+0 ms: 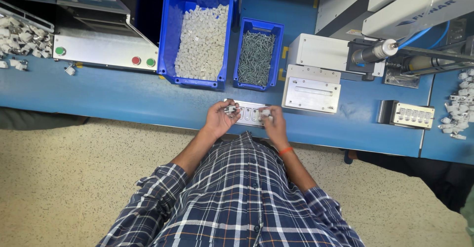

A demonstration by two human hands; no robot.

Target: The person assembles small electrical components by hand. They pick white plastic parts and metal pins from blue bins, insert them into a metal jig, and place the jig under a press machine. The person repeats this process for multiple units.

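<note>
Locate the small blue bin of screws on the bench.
In the head view the small blue bin of screws sits at the back of the blue bench, just right of the larger blue bin of white parts and left of a white metal box.

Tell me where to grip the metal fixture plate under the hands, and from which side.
Probably the short ends of the fixture plate, pinched from left and right. It lies flat on the blue bench, long axis across, with slots on top. The left hand and right hand sit at those ends, each holding a small white part.
</note>
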